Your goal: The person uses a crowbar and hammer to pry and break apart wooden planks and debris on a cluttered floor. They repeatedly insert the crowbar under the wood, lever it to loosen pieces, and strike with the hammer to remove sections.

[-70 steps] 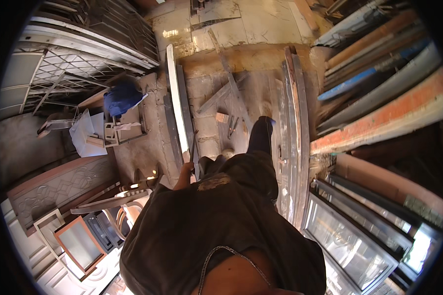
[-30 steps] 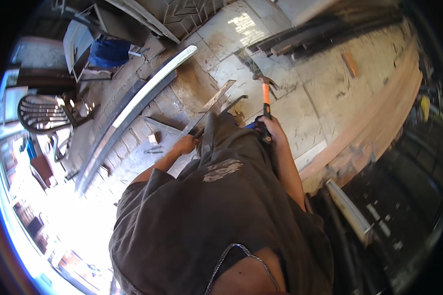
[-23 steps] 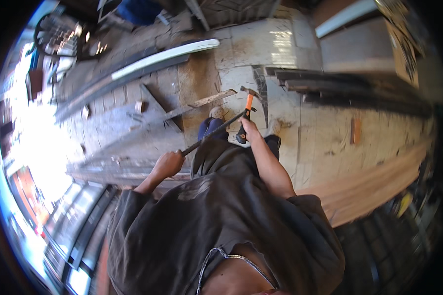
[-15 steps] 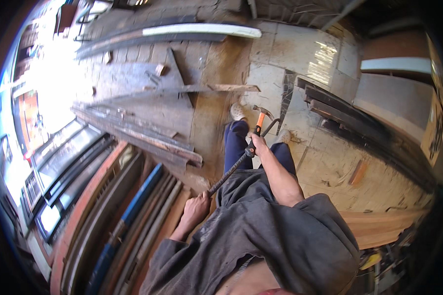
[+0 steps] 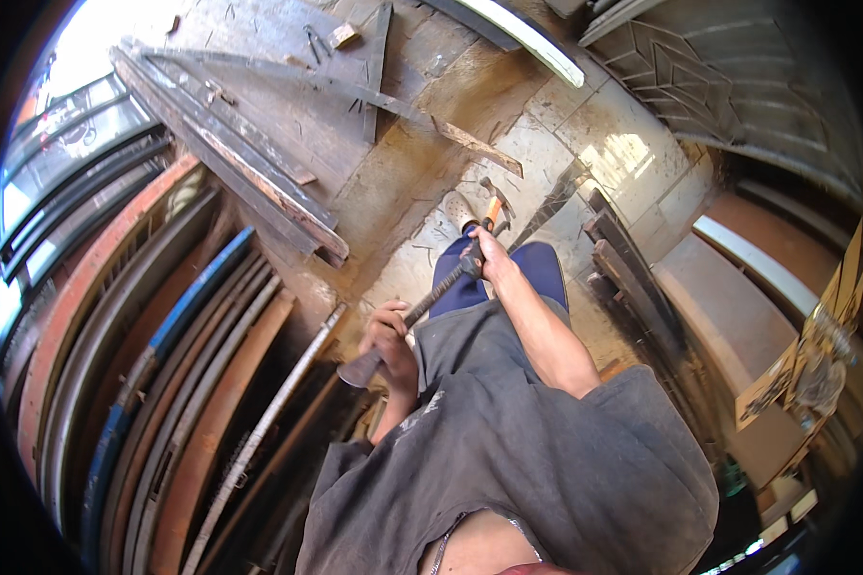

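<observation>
My right hand (image 5: 492, 255) is closed round a claw hammer (image 5: 492, 213) with an orange and black handle and, together with it, a long dark pry bar (image 5: 443, 287). The hammer's head points away from me, past my knees. Slanting down to the left, the bar crosses in front of my dark shirt. My left hand (image 5: 390, 337) curls round its lower part, just above the widened flat end, which sticks out beyond the palm. Some of the left fingers are hidden behind the bar.
Long boards and bars, one a blue beam (image 5: 177, 321), stand stacked at the left. Dark timbers (image 5: 225, 158) and a crossing plank (image 5: 374, 96) lie on the floor ahead. More dark beams (image 5: 633, 278) are at the right, beside leaning panels (image 5: 729, 307). A metal gate (image 5: 700, 86) is far right.
The view has turned and shifted, bringing the left stack nearer. The bar's flat end now shows past my left hand, which has changed its hold. My right hand keeps hammer and bar.
</observation>
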`<state>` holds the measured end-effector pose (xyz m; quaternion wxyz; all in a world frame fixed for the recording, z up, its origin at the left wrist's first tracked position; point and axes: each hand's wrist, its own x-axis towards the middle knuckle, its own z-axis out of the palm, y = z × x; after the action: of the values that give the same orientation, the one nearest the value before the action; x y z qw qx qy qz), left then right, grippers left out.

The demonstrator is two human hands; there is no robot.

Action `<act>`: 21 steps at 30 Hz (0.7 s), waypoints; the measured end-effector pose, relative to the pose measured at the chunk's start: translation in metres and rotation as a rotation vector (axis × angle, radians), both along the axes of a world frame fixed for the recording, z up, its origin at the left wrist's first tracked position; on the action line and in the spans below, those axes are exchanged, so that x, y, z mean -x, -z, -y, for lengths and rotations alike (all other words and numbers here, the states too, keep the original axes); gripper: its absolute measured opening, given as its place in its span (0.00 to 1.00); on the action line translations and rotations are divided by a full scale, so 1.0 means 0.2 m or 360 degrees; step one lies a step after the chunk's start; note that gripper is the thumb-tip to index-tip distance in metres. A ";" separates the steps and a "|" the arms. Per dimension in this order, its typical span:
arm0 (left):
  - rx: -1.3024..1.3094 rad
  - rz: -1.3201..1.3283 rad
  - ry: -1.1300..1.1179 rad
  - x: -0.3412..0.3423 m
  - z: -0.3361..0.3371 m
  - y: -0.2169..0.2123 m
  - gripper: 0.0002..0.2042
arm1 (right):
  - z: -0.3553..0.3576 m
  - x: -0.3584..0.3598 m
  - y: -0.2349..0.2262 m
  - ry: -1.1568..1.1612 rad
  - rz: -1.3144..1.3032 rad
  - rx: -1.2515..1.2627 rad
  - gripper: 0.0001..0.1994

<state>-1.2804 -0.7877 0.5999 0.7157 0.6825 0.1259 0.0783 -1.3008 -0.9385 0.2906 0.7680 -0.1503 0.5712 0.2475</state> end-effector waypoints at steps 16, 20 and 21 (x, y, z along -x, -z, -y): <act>-0.0530 -0.0385 -0.0247 -0.87 0.14 1.54 0.26 | 1.12 -1.36 0.75 -0.2511 0.0270 0.0637 0.20; -0.1287 -0.0429 0.0247 -1.35 0.06 2.24 0.25 | 1.25 -1.77 1.11 -0.2671 0.0062 0.0136 0.19; -0.0949 -0.0520 0.0110 -1.47 0.05 2.37 0.24 | 1.20 -1.84 1.16 -0.2654 0.0075 0.0112 0.19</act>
<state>-0.9858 -0.7974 0.1255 0.4574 0.8690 0.1871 -0.0230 -0.9336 -1.1782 0.0592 0.3395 -0.5530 0.2637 0.7137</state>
